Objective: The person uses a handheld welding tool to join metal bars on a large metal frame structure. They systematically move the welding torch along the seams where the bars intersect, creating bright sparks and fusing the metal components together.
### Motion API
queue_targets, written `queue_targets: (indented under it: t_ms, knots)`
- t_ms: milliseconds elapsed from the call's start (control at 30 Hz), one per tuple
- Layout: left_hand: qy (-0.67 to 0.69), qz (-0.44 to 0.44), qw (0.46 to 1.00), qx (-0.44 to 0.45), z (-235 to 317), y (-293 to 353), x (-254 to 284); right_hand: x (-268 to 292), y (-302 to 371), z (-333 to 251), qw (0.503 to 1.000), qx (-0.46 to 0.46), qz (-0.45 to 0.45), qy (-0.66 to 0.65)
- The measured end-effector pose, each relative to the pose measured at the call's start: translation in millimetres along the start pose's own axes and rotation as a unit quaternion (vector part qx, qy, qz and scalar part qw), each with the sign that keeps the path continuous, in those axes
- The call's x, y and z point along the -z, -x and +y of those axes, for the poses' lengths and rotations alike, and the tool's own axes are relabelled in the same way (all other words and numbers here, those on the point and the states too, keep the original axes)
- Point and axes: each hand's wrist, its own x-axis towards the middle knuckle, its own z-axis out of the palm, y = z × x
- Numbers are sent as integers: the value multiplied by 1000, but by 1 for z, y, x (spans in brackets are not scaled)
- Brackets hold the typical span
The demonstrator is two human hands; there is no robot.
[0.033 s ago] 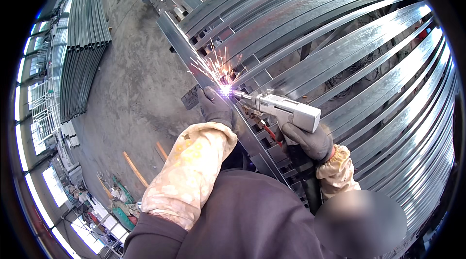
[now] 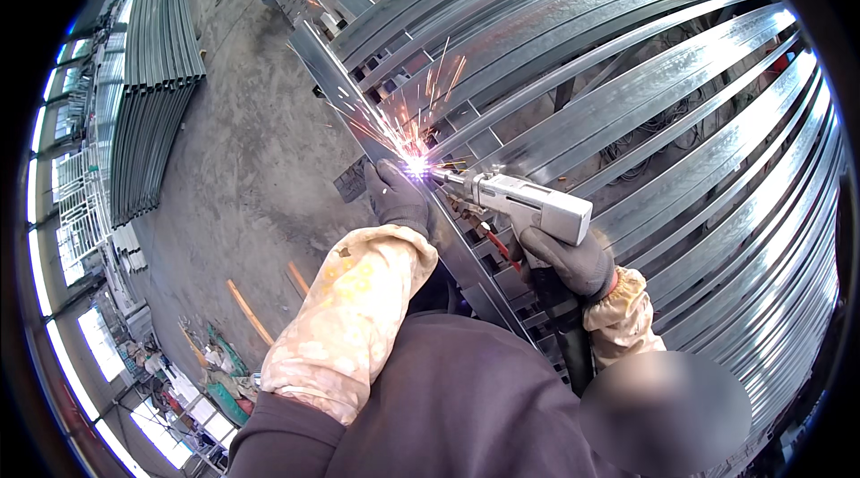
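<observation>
My right hand, in a dark grey glove, is closed round the handle of a silver-grey welding gun. The gun's nozzle points left, and a bright violet-white arc burns at its tip. Orange sparks fan up and away from it. The arc meets a long galvanized steel beam, which runs diagonally past the ends of several steel rails. Just left of the arc, my gloved left hand grips the beam's edge with bent fingers, some of them hidden. A thick black cable hangs from the gun's handle.
Long parallel steel rails fill the right side, with gaps between them and tangled wires below. A stack of steel profiles stands on the concrete floor at left. Wooden strips lie nearer, beside green material.
The spray of sparks has changed shape, with some flying farther up and right. Both hands, the gun and the beam stay in place.
</observation>
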Motion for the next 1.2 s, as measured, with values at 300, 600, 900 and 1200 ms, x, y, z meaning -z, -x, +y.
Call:
queue_targets:
  t_ms: [300, 600, 900, 1200]
  knots:
    - [18, -27, 999, -3, 4, 0, 5, 0, 4, 5, 1000, -6, -3, -5]
    - [4, -23, 1000, -10, 3, -1, 5, -2, 8, 2, 1000, -2, 7, 18]
    - [22, -40, 999, -11, 0, -5, 5, -11, 16, -5, 1000, 11, 14, -26]
    - [31, -46, 998, -8, 8, 3, 10, -11, 74, -18, 988, 42, 142, -50]
